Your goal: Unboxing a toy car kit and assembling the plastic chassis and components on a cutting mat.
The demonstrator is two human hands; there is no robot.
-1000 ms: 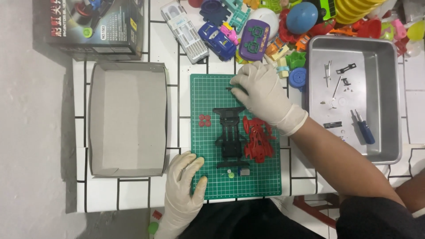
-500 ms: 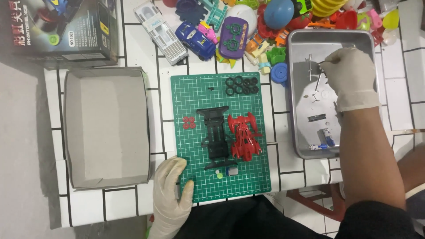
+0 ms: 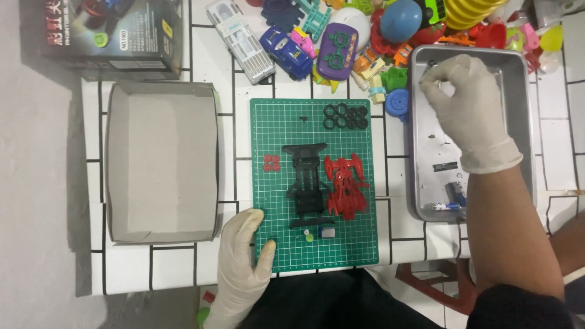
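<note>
White-tiled table held a green cutting mat steadied by the flat, released left hand, while the right hand pinched, best lightly, inside the metal tray, contents indiscernible

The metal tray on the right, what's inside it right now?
In the metal tray, the gloved right hand reaches in, fingertips pinched. Near the front lie a blue-handled tool and a small dark part. Hand and forearm cover much of the tray floor.
</note>
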